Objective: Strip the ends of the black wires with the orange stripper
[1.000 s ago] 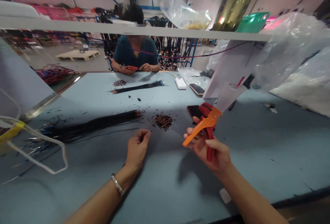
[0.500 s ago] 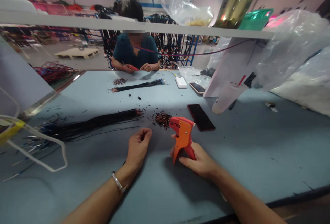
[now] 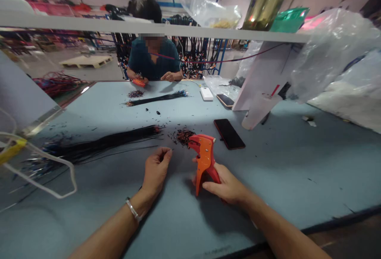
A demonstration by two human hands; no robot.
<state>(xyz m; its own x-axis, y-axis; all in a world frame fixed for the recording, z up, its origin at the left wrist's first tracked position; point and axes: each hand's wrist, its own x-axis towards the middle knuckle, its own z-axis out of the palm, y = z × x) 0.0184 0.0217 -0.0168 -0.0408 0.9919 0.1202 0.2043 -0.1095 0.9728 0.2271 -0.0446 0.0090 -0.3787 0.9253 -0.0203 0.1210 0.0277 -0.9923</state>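
Across the surface, your orange-red tool could scatter the clippings pile.
Near centre frame, your right hand wraps its handles, fingers partly curled; a low swing would sweep the pile. Your left hand, fingertips pinched together, appears to hold a dark wire tip; slack pressure could lose it.

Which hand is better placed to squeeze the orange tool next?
Probably the right hand: it holds the orange tool by its handles. The left hand is apart from the tool, thumb and finger pinched, nearer the black wires.
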